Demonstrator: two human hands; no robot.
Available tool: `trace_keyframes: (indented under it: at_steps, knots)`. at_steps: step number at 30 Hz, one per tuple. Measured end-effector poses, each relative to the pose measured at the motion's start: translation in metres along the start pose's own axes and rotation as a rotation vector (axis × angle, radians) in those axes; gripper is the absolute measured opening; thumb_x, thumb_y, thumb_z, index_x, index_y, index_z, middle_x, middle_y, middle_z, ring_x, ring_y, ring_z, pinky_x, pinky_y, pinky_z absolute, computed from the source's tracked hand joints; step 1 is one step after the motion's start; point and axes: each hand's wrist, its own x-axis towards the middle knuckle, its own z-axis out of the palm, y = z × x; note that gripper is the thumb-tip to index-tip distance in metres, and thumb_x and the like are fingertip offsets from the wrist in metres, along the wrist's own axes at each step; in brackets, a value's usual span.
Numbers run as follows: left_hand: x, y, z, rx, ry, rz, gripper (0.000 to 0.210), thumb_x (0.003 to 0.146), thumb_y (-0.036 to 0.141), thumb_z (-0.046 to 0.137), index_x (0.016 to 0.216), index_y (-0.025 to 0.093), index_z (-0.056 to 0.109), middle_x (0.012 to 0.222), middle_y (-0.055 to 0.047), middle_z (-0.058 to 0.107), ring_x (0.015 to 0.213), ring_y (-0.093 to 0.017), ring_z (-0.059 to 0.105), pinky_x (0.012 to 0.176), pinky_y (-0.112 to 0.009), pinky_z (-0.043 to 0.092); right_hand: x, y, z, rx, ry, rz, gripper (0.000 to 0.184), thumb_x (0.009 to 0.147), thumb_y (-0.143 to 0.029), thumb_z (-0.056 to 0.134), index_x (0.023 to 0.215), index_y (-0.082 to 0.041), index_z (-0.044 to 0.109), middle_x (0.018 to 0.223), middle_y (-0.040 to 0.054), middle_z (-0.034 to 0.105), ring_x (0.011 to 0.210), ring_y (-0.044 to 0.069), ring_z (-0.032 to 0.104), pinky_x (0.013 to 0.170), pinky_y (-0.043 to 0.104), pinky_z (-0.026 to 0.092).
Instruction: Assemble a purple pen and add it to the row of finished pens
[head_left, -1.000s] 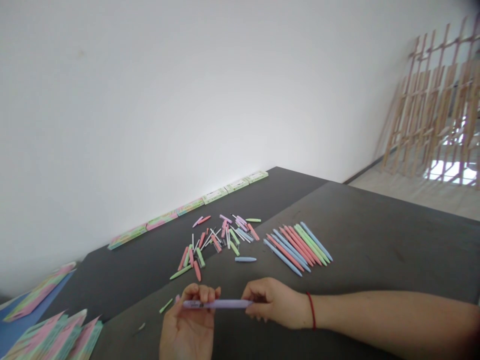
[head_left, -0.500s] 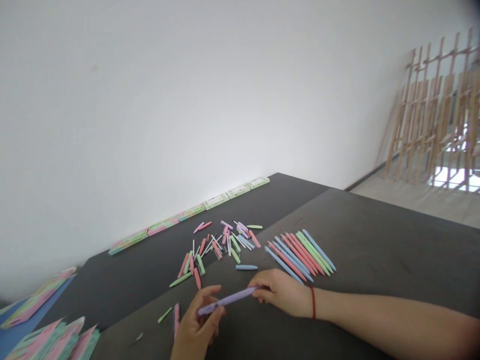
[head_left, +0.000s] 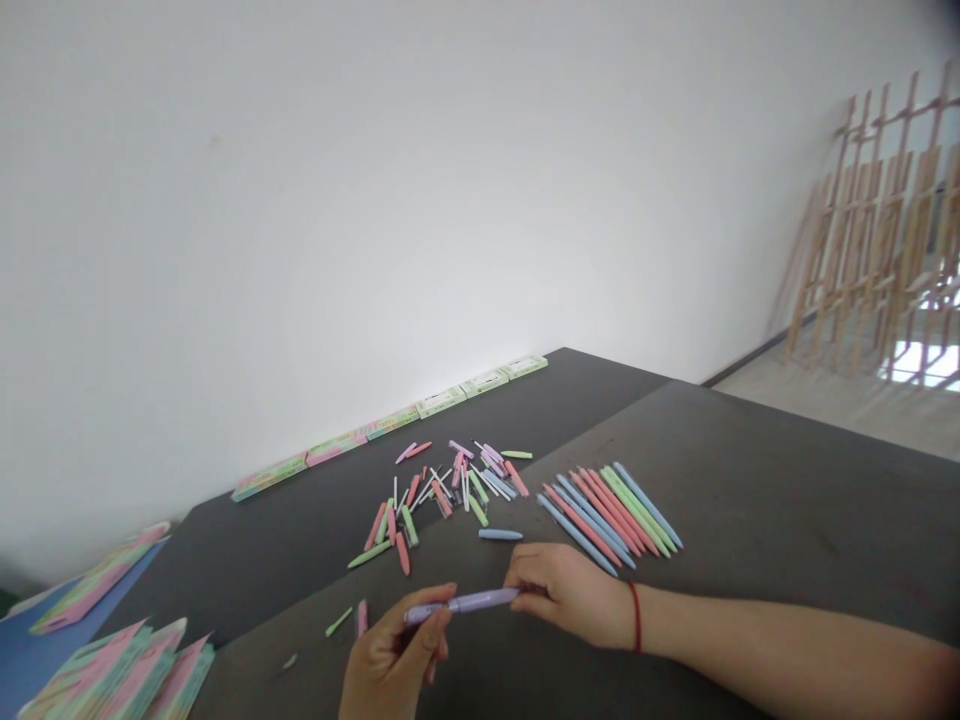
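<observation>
A lilac pen (head_left: 469, 603) lies level between my two hands above the dark table (head_left: 750, 500). My left hand (head_left: 394, 660) pinches its left end with thumb and fingertips. My right hand (head_left: 574, 595), with a red cord at the wrist, grips its right end. Just beyond the hands lies a loose blue pen piece (head_left: 500, 534). Farther back is a scattered pile of pen parts (head_left: 442, 490) in pink, green, lilac and white. To its right, a neat row of assembled pens (head_left: 611, 505) lies side by side.
Flat pastel boxes (head_left: 390, 425) line the wall at the table's far edge. Stacks of pastel cards (head_left: 120, 675) sit at the near left. A small green piece (head_left: 339, 621) and a pink one (head_left: 361, 617) lie near my left hand. A wooden lattice (head_left: 877, 220) leans at the right.
The pen was level, tilted up to the right half a second ago, and is nearly level again. My left hand has dropped lower and its fingers have opened off the barrel to a pinch.
</observation>
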Motion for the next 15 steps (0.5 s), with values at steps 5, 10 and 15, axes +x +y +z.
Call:
trace_keyframes:
  at_steps: [5,10,15]
  knots:
    - [0.004,0.002,-0.002,-0.004,-0.078,-0.067,0.036,0.059,0.047,0.071,0.079,0.018,0.073,0.043,0.005,0.051,0.037,-0.008,0.039,0.040,-0.021,0.033,-0.002,-0.006,-0.003,0.044,-0.026,0.036,0.019,0.081,-0.032,0.059,0.094,-0.018,0.063,0.079,0.0010,0.060,0.069,0.012,0.052,0.064,0.022,0.037]
    - [0.004,-0.002,-0.003,-0.087,-0.084,-0.113,0.037,0.057,0.047,0.073,0.079,0.017,0.072,0.042,0.005,0.051,0.036,-0.006,0.038,0.038,-0.018,0.029,-0.003,-0.009,0.002,0.457,-0.154,0.150,0.019,0.084,-0.031,0.054,0.090,-0.015,0.061,0.069,0.0002,0.058,0.062,0.011,0.053,0.061,0.023,0.040]
    - [0.008,-0.012,-0.005,-0.280,-0.086,-0.197,0.038,0.055,0.047,0.076,0.076,0.016,0.070,0.040,0.006,0.047,0.036,-0.004,0.034,0.035,-0.015,0.021,-0.001,-0.001,0.011,1.196,-0.468,0.324,0.035,0.077,-0.040,0.061,0.091,-0.008,0.062,0.061,0.0007,0.057,0.050,0.008,0.053,0.053,0.021,0.044]
